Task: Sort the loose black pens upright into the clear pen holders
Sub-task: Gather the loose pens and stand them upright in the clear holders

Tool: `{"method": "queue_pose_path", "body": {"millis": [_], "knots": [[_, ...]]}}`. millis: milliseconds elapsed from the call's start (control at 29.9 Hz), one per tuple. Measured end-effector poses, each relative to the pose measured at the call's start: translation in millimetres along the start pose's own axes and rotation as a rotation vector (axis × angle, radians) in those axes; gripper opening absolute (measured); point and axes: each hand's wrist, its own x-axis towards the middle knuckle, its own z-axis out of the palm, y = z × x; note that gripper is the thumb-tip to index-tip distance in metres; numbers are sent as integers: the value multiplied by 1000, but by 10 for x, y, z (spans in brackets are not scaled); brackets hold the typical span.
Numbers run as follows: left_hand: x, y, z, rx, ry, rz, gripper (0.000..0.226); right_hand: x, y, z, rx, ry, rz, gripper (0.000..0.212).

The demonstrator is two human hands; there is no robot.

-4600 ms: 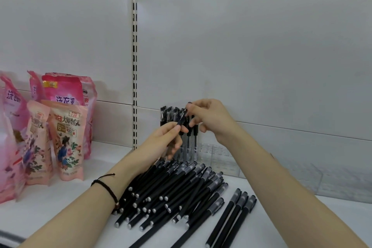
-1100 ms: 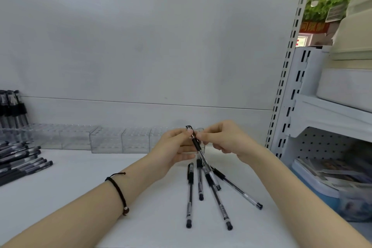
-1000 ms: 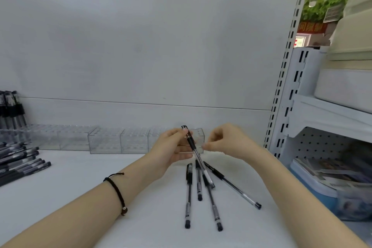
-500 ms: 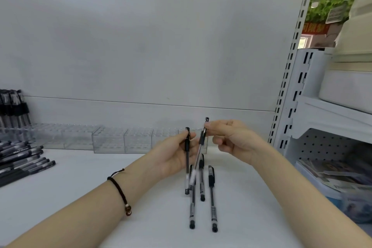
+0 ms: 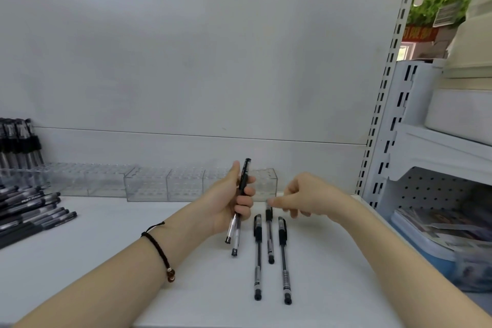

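The white shelf (image 5: 106,261) runs the full width in front of you, backed by a plain white panel (image 5: 186,61). Along the foot of that panel stands a row of clear pen holders (image 5: 165,186), box-shaped, each top a grid of small holes. The ones in the middle and on the right hold nothing. At the far left a cluster of standing pens (image 5: 18,141) is upright in a holder, black caps up. In front of that cluster a pile of loose black pens (image 5: 29,210) lies on the shelf, the barrels roughly side by side.

Your left hand (image 5: 229,202) is raised in front of the right end of the holder row. Its fingers are curled round two pens (image 5: 243,176) and the thumb is pressed along them, so they are held nearly upright. These have black caps, black grip sections and clear barrels, and their lower ends hang below your palm. A dark braided bracelet (image 5: 159,245) sits on that wrist.

Your right hand (image 5: 311,194) is low over the shelf, fingers curled. Its thumb and forefinger are drawn together at the top end of the middle pen (image 5: 269,237). Blur there makes it impossible to tell whether they are pinching it.

That pen lies flat between the left pen (image 5: 257,255) and the right pen (image 5: 284,258). All three are near parallel, caps toward the holders, and of the same clear-barrelled kind.
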Motion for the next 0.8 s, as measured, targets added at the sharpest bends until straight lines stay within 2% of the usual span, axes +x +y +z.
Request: {"method": "queue_pose_path", "body": {"millis": [100, 234, 402, 669, 736, 803], "knots": [[4, 3, -8, -34, -5, 27, 40, -23, 26, 58, -242, -136, 79, 45], [-14, 22, 12, -67, -29, 75, 32, 29, 15, 88, -246, -130, 73, 43], [37, 32, -20, -95, -79, 80, 21, 61, 36, 85, -171, -120, 64, 31], [-4, 36, -41, -142, -130, -16, 15, 261, 177, 182, -118, 160, 50, 13], [-5, 38, -41, -139, -125, -17, 15, 284, 174, 196, -102, 191, 55, 27], [5, 40, -47, -137, -119, -13, 15, 243, 138, 201, -162, 142, 72, 48]]}}
